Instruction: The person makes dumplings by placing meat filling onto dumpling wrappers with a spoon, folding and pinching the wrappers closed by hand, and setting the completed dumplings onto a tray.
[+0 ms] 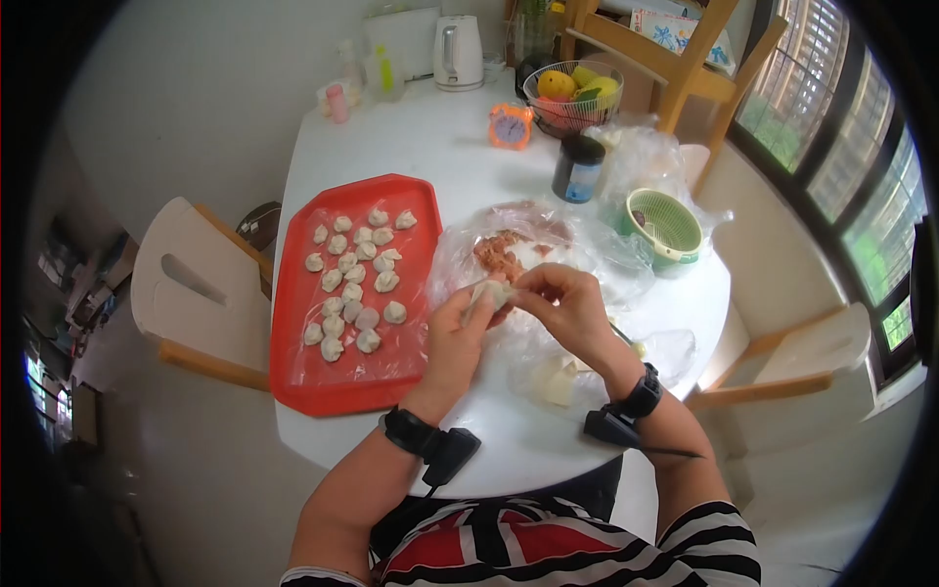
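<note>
Between my two hands, above the near middle of the table, is a pale dumpling wrapper [488, 292]. My left hand [458, 328] cups it from the left, fingers closed around it. My right hand [562, 305] pinches its right edge between thumb and fingers. Just beyond them, reddish minced meat [500, 254] lies on clear plastic. To the left, a red tray [290, 377] lined with plastic film carries several folded dumplings [352, 274]. Near my right wrist, a stack of pale wrappers [558, 383] sits in a clear plastic bag.
Behind the meat stand a dark jar [579, 168], a green strainer basket [667, 221] and crumpled plastic bags [641, 157]. Farther back are an orange clock [510, 126], a wire fruit basket [574, 95] and a white kettle [458, 54]. Chairs flank the white table [377, 132].
</note>
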Tool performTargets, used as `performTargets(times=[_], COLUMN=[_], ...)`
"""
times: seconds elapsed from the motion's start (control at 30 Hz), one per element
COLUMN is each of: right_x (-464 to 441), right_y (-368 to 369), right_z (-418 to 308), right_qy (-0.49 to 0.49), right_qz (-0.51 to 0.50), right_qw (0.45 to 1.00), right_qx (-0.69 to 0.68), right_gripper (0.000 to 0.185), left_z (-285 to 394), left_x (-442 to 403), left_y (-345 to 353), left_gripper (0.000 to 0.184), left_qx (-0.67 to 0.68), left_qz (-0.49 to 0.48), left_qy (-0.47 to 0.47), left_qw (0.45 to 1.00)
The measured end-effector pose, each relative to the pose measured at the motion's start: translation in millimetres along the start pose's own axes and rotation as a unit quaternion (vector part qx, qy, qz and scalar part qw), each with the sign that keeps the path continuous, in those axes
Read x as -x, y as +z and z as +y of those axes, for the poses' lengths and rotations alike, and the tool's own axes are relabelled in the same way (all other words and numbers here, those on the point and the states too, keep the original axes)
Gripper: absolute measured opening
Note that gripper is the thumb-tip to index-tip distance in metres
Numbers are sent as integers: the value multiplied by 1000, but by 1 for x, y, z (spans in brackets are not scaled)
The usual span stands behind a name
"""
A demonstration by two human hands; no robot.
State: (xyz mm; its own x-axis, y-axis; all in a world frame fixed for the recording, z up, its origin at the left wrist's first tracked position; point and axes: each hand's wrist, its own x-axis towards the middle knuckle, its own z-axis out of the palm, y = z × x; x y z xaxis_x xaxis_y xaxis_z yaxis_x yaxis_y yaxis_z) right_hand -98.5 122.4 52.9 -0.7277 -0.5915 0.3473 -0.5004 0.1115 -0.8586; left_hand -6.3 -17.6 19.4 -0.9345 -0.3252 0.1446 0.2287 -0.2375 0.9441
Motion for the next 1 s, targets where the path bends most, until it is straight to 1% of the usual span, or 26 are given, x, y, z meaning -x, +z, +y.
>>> performTargets(times=[0.03, 0.1, 0.13, 0.2, 0.23, 0.3, 0.33, 0.4, 0.43, 0.5, 0.53, 0.6, 0.63, 0.7, 0.73, 0.8, 0.83, 0.9, 0.93, 1.0], right_x=[1, 3, 4, 5, 6, 6, 6, 7, 7, 6, 7, 8, 8, 7, 7, 5, 5, 4, 3, 3], right_y=[2, 5, 6, 7, 8, 9, 8, 8, 7, 3, 2, 2, 3, 6, 7, 7, 5, -1, -5, -7], right_z=[-1, 1, 2, 6, 5, 1, 4, 8, 9, 10, 11, 15, 16, 17, 17, 20, 22, 26, 26, 28], right_qy=[3, -63, -59, -71, -67, -55, -52, -36, -33, -41, -39, -78, -76, -118, -118, -117, -117, 16, 28, 31], right_qz=[0, 25, 26, 1, 3, 17, 19, 22, 23, -19, -19, -20, -20, 14, 15, 73, 75, 41, 35, 38], right_qw=[1000, 998, 998, 997, 997, 996, 996, 999, 999, 999, 999, 997, 997, 993, 993, 990, 990, 983, 979, 974], right_qx=[-4, 7, 4, -27, -29, -65, -65, -28, -30, 22, 21, 1, 0, -18, -19, -30, -29, -181, -198, -221], right_gripper=[10, 8, 8, 7, 7, 8, 8, 11, 11, 15, 15, 15, 15, 11, 11, 9, 9, 6, 6, 6], left_z=[-4, -17, -20, -23, -23, -21, -20, -19, -19, -20, -20, -20, -18, -11, -8, -2, 0, 3, 5, 9], left_x=[0, -3, -3, -4, -4, -5, -4, -2, -1, -1, -1, 0, 1, 3, 3, 3, 2, 2, 1, 0], left_y=[-1, -4, -6, -8, -9, -10, -8, -6, -6, -7, -7, -8, -6, 2, 4, 9, 10, 12, 12, 10], left_gripper=[35, 31, 31, 26, 26, 24, 24, 24, 24, 25, 25, 27, 27, 34, 34, 44, 44, 45, 45, 38], left_qx=[-3, -57, -60, -160, -161, -237, -238, -281, -282, -315, -316, -309, -310, -208, -209, -113, -113, 11, 11, 20], left_qz=[1, 7, 6, 14, 12, 8, 6, 5, 3, 3, 2, -9, -9, 14, 12, 25, 23, 1, -1, 3], left_qy=[-4, 64, 60, 143, 139, 157, 154, 190, 187, 208, 206, 175, 173, 103, 103, 65, 65, 76, 76, 34], left_qw=[1000, 996, 996, 977, 977, 959, 959, 941, 941, 926, 926, 935, 935, 973, 972, 991, 991, 997, 997, 999])
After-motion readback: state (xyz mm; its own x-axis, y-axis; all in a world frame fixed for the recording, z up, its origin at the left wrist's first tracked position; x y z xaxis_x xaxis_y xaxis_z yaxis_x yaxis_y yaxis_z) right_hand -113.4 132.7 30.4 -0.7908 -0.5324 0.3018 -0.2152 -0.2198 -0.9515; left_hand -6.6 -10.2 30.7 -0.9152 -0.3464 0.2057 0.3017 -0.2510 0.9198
